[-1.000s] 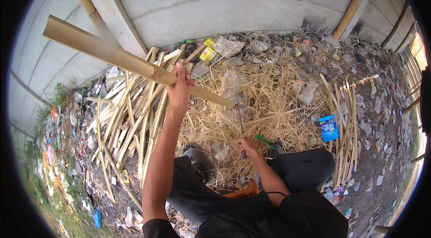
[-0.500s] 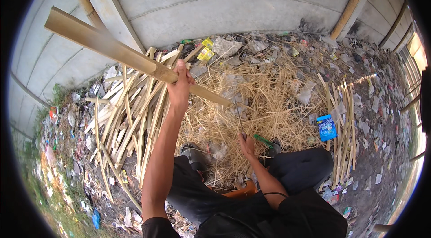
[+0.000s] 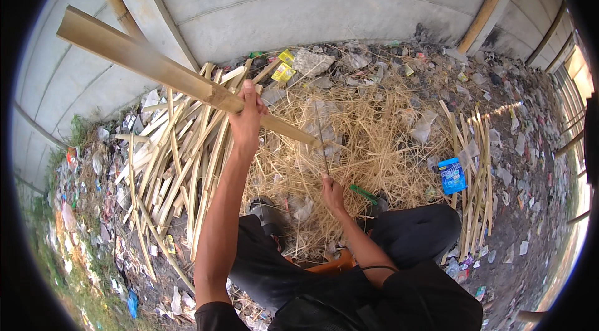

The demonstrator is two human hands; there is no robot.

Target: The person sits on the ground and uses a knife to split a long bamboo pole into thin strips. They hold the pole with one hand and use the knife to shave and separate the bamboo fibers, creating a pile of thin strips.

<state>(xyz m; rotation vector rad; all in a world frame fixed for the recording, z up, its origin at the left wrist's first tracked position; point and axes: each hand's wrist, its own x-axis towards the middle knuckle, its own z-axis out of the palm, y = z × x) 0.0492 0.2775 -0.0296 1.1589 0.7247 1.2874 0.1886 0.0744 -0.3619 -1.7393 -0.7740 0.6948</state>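
Left hand (image 3: 246, 120) clenched around a long split bamboo slat (image 3: 168, 73) raised aslant above heaped bamboo strips (image 3: 181, 156), right hand (image 3: 332, 194) lower, gripping a thin blade (image 3: 321, 141) pointing up toward the slat's near end, straw shavings (image 3: 374, 144) beyond.

The left hand (image 3: 247, 120) wraps the long pale split bamboo slat (image 3: 156, 69), hiding the stretch under its fingers. The thin dark blade (image 3: 322, 144) above the right hand (image 3: 332, 192) is too slender to identify; its handle sits hidden in the fist.
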